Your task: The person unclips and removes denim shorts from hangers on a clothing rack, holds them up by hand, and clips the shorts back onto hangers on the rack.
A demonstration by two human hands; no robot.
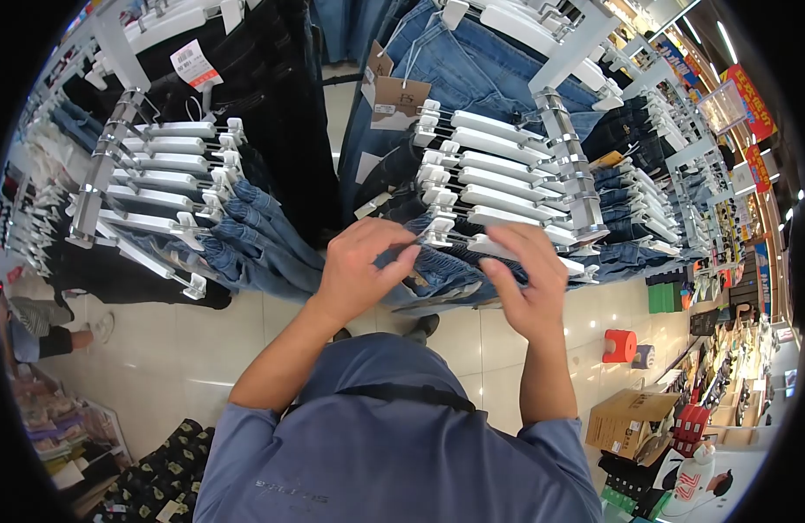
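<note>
My left hand (359,266) is curved beside the white clip (438,232) at the end of a trouser hanger. Its thumb stands apart from the forefinger, and dark blue jeans (441,272) show past the fingertips. On the other side, my right hand (533,283) is by the front white hanger (494,247), fingers over its bar and thumb lower down, apart from them. Whether the fingertips touch the hanger I cannot tell. Behind it, several white hangers (507,173) hang in a row from a metal rail arm (570,166).
To the left, another rail arm (95,192) carries white hangers with jeans (258,231). A brown tag (400,102) hangs on blue jeans. On the tiled floor stand a red stool (620,346) and a cardboard box (631,423). Another person's legs (58,340) show at far left.
</note>
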